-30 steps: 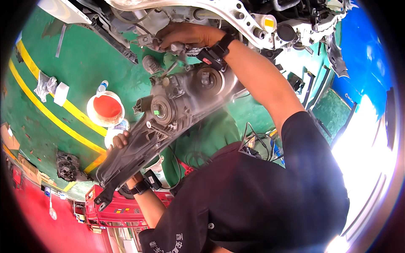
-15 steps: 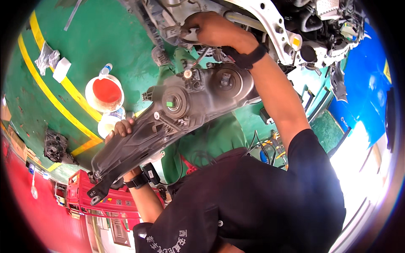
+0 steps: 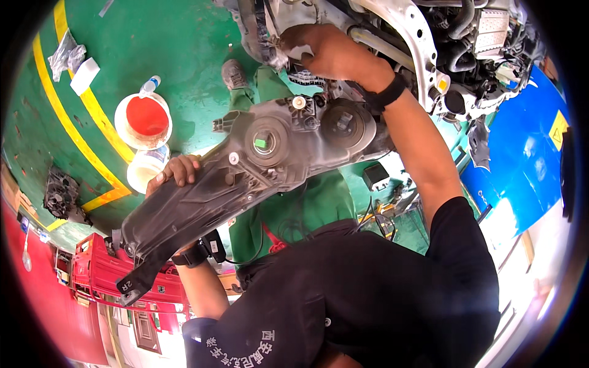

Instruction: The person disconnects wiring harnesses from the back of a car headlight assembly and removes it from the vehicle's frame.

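Grey-black, dusty plastic headlamp housing (image 3: 294,153), ribbed, with round rear caps (image 3: 267,141), spans the centre; the left hand (image 3: 180,171) clasps its nine-o'clock edge, apparently supporting it, which calls for steady balance. Right hand (image 3: 340,54), twelve-to-one o'clock, beside curved white metal car frame (image 3: 410,17): grip contents unclear.

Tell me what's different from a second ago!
The headlight tips less steeply, and its wide end moved right in the picture. The right grip moved right too, though the whole view also shifted. Nothing was visibly let go: the left grip still holds the headlight, the right grip stays at the car front.
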The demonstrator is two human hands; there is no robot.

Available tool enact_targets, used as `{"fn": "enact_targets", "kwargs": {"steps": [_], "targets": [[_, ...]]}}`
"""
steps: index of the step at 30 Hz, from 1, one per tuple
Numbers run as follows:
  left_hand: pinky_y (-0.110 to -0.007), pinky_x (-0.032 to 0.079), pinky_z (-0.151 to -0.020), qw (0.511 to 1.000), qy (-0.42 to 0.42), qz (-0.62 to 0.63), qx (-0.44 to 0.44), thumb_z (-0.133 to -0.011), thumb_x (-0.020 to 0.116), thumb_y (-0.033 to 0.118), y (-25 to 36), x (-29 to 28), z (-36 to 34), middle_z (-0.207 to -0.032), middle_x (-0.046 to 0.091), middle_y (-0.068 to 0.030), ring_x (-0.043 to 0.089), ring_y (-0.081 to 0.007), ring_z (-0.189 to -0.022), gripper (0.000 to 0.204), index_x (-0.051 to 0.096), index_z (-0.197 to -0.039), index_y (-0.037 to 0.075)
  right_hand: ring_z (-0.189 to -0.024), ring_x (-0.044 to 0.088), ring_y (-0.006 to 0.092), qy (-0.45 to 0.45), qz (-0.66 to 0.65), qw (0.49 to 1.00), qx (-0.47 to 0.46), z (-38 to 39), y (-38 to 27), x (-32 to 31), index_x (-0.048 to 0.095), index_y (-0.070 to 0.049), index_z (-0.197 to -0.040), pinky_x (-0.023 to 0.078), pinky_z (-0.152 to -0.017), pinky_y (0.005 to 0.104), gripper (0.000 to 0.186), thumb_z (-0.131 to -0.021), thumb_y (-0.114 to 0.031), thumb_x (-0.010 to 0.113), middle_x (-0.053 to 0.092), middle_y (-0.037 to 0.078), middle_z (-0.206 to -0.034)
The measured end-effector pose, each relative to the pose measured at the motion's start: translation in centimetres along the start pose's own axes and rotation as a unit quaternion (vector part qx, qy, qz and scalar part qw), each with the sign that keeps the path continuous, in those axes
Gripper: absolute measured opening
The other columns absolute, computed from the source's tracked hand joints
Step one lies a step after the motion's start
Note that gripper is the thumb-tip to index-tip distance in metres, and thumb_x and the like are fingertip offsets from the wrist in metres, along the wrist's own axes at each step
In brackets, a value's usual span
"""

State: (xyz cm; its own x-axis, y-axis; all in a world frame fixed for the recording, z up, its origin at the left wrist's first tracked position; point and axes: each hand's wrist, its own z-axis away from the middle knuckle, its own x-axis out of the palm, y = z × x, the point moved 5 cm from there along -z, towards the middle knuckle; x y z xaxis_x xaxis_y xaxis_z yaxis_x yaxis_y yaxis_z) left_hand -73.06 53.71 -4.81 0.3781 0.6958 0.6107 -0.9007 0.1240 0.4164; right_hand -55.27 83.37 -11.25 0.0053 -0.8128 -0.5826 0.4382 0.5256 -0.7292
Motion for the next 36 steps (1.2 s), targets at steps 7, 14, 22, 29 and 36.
{"fn": "enact_targets", "kwargs": {"steps": [7,14,22,29,36], "targets": [[-0.035,0.031,-0.092,0.987,-0.119,-0.104,-0.024,-0.088,0.041,0.035,1.3,1.3,-2.7,-0.07,0.049,-0.0066,0.042,-0.021,-0.085,0.032,0.047,-0.069,0.01,-0.111,0.061,0.0354,-0.083,0.053,0.995,0.003,-0.7,-1.7,0.9,0.071,-0.007,-0.111,0.05,-0.096,0.0399,0.042,-0.071,-0.004,0.059,0.064,0.015,-0.12],[-0.036,0.032,-0.091,0.988,-0.094,-0.124,-0.018,-0.088,0.042,0.034,1.0,1.2,-3.1,-0.067,0.049,-0.0062,0.043,-0.0215,-0.081,0.033,0.047,-0.064,0.011,-0.101,0.065,0.0171,0.038,-0.207,0.934,0.288,2.6,3.5,-0.3,0.062,0.003,-0.122,0.049,-0.084,0.0303,0.042,-0.091,-0.025,0.063,0.07,0.013,-0.106],[-0.034,0.034,-0.088,0.989,-0.075,-0.125,-0.029,-0.086,0.045,0.032,1.1,1.3,-3.1,-0.063,0.047,-0.0059,0.043,-0.0205,-0.078,0.033,0.045,-0.061,0.011,-0.089,0.06,0.0132,-0.043,-0.346,0.884,0.312,4.5,3.6,1.9,0.068,0.004,-0.112,0.045,-0.082,0.0263,0.043,-0.086,-0.03,0.07,0.069,0.006,-0.098],[-0.031,0.035,-0.074,0.991,-0.056,-0.117,-0.015,-0.085,0.047,0.03,1.0,0.9,-3.8,-0.055,0.045,-0.0024,0.044,-0.0172,-0.064,0.035,0.046,-0.055,0.012,-0.078,0.057,0.0158,-0.004,-0.347,0.904,0.251,2.8,5.0,1.6,0.066,0.001,-0.112,0.046,-0.069,0.0306,0.049,-0.078,-0.034,0.073,0.068,0.007,-0.092],[-0.03,0.036,-0.075,0.996,-0.066,-0.063,-0.006,-0.088,0.045,0.029,0.4,-1.1,-3.5,-0.056,0.047,-0.0016,0.045,-0.0152,-0.066,0.036,0.047,-0.056,0.012,-0.086,0.066,0.0218,-0.106,-0.104,0.963,0.226,1.8,5.4,0.7,0.059,-0.005,-0.129,0.051,-0.078,0.0355,0.055,-0.074,-0.012,0.063,0.07,0.016,-0.1]]}}
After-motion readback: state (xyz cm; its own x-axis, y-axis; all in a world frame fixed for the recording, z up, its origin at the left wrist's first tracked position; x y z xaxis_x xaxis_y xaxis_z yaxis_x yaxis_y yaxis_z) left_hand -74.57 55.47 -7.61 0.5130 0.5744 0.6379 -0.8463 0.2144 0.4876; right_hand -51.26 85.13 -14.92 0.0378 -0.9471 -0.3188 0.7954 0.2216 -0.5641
